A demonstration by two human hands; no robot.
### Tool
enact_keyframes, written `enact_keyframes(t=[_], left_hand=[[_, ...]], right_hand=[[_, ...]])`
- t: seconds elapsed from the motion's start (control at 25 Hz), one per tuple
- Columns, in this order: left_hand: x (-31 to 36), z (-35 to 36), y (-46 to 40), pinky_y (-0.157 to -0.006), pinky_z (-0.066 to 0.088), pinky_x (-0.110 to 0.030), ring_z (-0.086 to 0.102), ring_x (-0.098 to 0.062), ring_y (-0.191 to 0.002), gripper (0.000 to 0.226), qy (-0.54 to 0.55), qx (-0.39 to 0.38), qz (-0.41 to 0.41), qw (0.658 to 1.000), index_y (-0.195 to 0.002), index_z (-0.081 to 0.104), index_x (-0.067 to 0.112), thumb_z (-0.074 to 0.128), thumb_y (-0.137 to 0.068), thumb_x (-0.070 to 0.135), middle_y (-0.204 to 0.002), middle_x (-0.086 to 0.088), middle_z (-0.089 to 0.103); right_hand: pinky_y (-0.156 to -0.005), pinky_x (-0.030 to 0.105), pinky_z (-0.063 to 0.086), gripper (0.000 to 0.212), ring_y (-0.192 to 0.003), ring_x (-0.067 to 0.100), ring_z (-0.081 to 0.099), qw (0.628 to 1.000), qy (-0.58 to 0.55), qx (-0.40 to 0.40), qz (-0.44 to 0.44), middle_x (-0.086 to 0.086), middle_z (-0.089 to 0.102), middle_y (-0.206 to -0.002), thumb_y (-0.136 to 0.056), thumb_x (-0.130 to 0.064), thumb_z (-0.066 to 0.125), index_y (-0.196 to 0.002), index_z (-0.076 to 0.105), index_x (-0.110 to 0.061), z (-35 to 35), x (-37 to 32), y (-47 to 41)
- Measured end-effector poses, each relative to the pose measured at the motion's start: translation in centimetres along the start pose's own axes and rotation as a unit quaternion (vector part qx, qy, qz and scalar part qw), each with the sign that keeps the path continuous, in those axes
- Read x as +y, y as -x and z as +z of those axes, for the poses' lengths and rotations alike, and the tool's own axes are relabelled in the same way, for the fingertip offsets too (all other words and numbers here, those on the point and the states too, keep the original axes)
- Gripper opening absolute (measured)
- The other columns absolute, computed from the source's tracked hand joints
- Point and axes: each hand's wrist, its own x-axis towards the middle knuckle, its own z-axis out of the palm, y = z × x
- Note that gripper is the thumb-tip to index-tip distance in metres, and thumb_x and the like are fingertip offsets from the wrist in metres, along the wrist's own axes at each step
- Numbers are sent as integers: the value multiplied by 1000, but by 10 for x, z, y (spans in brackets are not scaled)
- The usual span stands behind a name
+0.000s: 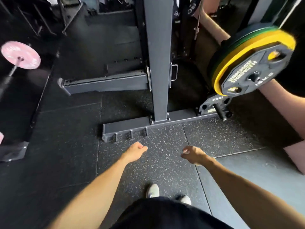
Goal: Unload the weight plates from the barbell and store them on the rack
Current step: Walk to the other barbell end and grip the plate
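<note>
A stack of weight plates hangs on a peg at the right of the rack: a black 15 kg plate [247, 75] in front, a yellow plate [244, 47] behind it, and a green plate [234, 34] at the back. Lower down, a small black 10 kg plate [214, 104] sits on a peg near the floor. A pink plate [20, 55] on a barbell end shows at far left. My left hand [136, 150] and my right hand [192, 154] hang over the speckled floor with fingers loosely curled, holding nothing, well below and left of the stack.
The grey rack upright [158, 55] stands ahead on a base beam [132, 128] with short pegs. A horizontal safety arm [105, 83] sticks out to the left. Another person's arm and leg [280, 96] are at the right. My shoes [152, 190] are below.
</note>
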Motion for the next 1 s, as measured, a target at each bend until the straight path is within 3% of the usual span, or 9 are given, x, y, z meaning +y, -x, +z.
enact_keyframes(t=[0.12, 0.24, 0.48, 0.64, 0.76, 0.88, 1.0], left_hand=[[51, -43, -2, -86, 41, -32, 54, -17, -101, 37, 22, 73, 36, 996, -120, 52, 22, 47, -96, 50, -114, 3, 56], [108, -106, 7, -83, 41, -32, 55, -15, -96, 36, 43, 152, 88, 984, -117, 56, 24, 48, -95, 51, -109, 5, 58], [193, -235, 54, -80, 36, -30, 53, -16, -93, 38, 84, 322, 184, 925, -120, 56, 21, 43, -98, 49, -102, 5, 58], [215, -315, 91, -82, 40, -36, 56, -21, -100, 38, 96, 415, 211, 880, -107, 59, 20, 43, -94, 52, -107, 1, 62], [234, -364, 121, -88, 43, -36, 54, -18, -99, 32, 107, 445, 266, 848, -106, 60, 22, 43, -95, 46, -107, 3, 61], [256, -400, 146, -79, 37, -29, 51, -17, -93, 24, 100, 468, 316, 819, -101, 59, 18, 47, -97, 38, -99, 2, 56], [271, -426, 161, -80, 35, -29, 52, -15, -96, 22, 76, 477, 321, 814, -107, 56, 24, 45, -97, 40, -105, 5, 56]], right_hand=[[-98, 29, 41, 43, -123, 26, 54, 997, 4, 48, -61, 10, 57, -133, -94, -28, 57, -134, 52, -12, -57, -37, -14], [-92, 27, 44, 43, -114, 24, 60, 982, 32, 122, -138, 9, 63, -128, -91, -27, 59, -131, 56, -12, -122, -75, -23], [-102, 29, 38, 44, -126, 24, 51, 927, 40, 252, -275, 6, 58, -135, -93, -25, 59, -134, 54, -11, -251, -172, 5], [-104, 33, 41, 47, -124, 26, 54, 890, 48, 314, -326, 9, 58, -135, -92, -28, 59, -135, 52, -11, -313, -234, 33], [-105, 32, 41, 48, -124, 25, 54, 863, 48, 354, -357, 7, 57, -136, -92, -30, 59, -136, 51, -12, -352, -276, 61], [-102, 30, 39, 49, -125, 26, 53, 843, 47, 389, -369, 8, 56, -138, -94, -33, 56, -138, 49, -12, -382, -308, 90], [-100, 31, 42, 49, -122, 26, 55, 834, 39, 410, -368, 8, 58, -134, -94, -37, 54, -136, 49, -12, -403, -335, 107]])
